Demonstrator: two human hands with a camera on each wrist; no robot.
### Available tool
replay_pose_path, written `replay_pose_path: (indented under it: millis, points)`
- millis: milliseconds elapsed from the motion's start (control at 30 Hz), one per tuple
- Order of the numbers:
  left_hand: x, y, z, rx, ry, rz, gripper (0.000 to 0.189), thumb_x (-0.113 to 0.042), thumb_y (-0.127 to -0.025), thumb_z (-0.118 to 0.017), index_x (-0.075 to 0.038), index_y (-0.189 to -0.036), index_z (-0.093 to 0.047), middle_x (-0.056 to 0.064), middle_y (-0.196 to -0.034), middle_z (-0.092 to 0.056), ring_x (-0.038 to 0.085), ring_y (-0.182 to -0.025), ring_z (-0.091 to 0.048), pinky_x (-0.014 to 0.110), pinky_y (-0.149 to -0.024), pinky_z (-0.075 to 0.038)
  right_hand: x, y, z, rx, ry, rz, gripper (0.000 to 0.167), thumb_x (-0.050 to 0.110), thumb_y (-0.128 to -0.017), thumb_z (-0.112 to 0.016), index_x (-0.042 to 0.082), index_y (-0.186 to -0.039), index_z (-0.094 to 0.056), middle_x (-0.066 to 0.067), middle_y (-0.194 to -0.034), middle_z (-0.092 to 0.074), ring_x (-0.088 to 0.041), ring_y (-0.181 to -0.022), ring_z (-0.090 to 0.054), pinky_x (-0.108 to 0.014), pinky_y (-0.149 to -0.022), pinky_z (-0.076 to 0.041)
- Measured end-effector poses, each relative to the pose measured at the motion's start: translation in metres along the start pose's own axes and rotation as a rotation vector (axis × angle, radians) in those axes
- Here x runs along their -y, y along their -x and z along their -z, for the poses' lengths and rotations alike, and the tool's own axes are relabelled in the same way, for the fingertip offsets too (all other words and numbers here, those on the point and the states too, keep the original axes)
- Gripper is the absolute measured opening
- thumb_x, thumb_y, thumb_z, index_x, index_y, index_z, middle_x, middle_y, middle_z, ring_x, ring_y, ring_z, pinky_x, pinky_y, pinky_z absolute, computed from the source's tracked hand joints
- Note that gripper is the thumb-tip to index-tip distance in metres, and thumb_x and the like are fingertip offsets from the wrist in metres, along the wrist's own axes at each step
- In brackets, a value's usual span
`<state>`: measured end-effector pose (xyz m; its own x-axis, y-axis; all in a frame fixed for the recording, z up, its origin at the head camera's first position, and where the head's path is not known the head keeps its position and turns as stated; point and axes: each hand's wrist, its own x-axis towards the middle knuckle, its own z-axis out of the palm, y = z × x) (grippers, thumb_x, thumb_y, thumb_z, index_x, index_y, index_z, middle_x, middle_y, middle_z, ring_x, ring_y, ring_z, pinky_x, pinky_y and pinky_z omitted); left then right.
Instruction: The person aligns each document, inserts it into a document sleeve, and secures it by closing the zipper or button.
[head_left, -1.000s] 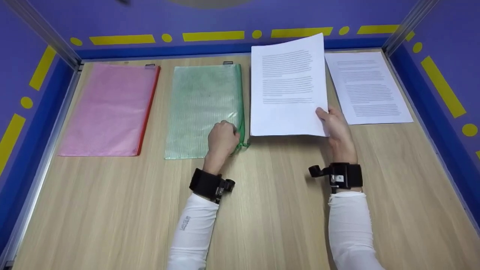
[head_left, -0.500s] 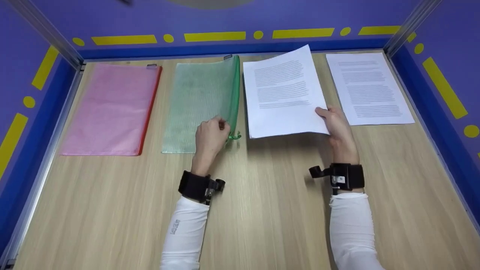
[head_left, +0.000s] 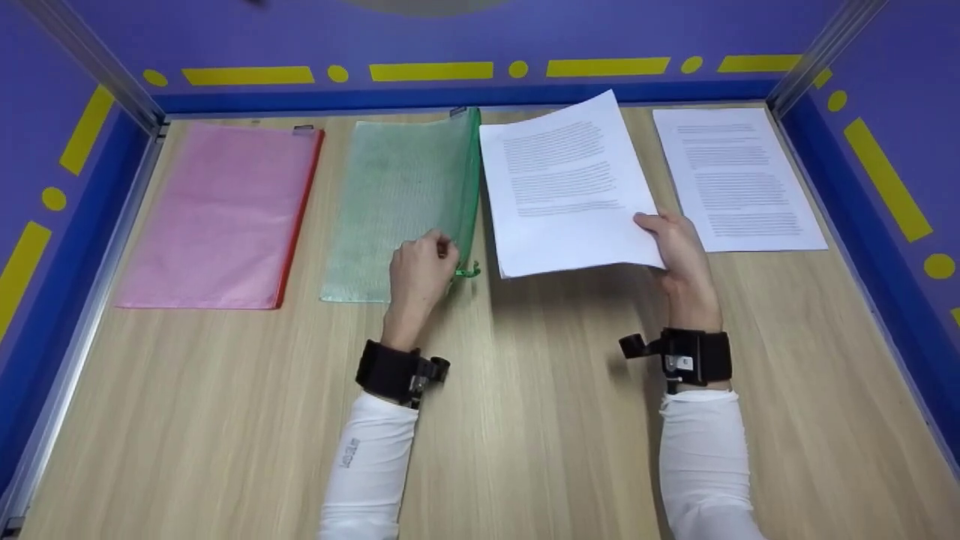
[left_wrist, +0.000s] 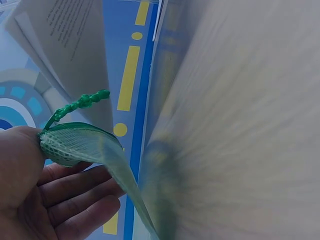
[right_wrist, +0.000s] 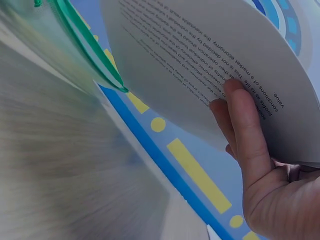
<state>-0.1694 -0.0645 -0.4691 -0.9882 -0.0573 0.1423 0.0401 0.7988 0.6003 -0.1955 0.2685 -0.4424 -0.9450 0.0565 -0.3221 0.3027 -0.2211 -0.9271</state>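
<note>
My left hand [head_left: 421,274] pinches the near right corner of a green mesh zipper pouch [head_left: 405,172], whose right edge is raised off the table. A knotted green cord [left_wrist: 82,104] hangs from that corner in the left wrist view. To the right, my right hand [head_left: 681,251] holds a sheaf of printed paper [head_left: 562,187] by its lower right corner, thumb on top. In the right wrist view the fingers [right_wrist: 245,120] spread under the sheaf, which bows in the air. Its left edge is right beside the pouch's green zipper edge [right_wrist: 90,45].
A pink zipper pouch [head_left: 217,217] with a red edge lies flat at the left. More printed paper [head_left: 739,180] lies at the right back. Blue walls [head_left: 420,97] with yellow marks enclose the wooden table [head_left: 540,420] at the back and sides.
My left hand has moved left and up, lifting the pouch's right edge. The sheaf in my right hand has tilted and shifted left towards the pouch, mostly in the first half second.
</note>
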Motion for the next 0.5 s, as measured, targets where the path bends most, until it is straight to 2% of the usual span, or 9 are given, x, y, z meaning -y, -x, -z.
replay_pose_path:
  millis: [200,367,500]
  points:
    - [-0.0006,0.0004,-0.0010,-0.007,0.002,-0.002,0.024,-0.018,-0.095,-0.058,-0.002,-0.104,-0.074,0.011,-0.092,-0.077,0.026,-0.077,-0.074,0.039,-0.071,-0.059,-0.0019,0.0017,-0.0013,0.043,-0.034,0.014,0.028,0.012,-0.100,-0.053,-0.006,-0.120,-0.056,-0.004,-0.090,-0.077,-0.013,-0.079,-0.076,-0.022,-0.063,-0.059]
    - [-0.0001,0.0010,-0.0027,-0.014,-0.012,-0.009,0.023,-0.018,-0.095,-0.059,-0.003,-0.103,-0.074,0.011,-0.093,-0.078,0.027,-0.079,-0.074,0.040,-0.073,-0.059,-0.0030,0.0012,-0.0048,0.050,0.025,0.005,0.021,0.014,-0.100,-0.053,-0.002,-0.111,-0.060,-0.002,-0.086,-0.077,-0.012,-0.075,-0.075,-0.021,-0.061,-0.058]
    - [-0.0004,0.0013,-0.0034,-0.011,-0.028,-0.023,0.023,-0.018,-0.095,-0.058,-0.003,-0.101,-0.074,0.011,-0.092,-0.077,0.028,-0.079,-0.074,0.041,-0.073,-0.059,-0.0036,0.0006,-0.0081,0.043,0.087,-0.007,0.023,0.014,-0.100,-0.052,-0.004,-0.113,-0.057,0.001,-0.081,-0.076,-0.010,-0.071,-0.073,-0.020,-0.059,-0.056]
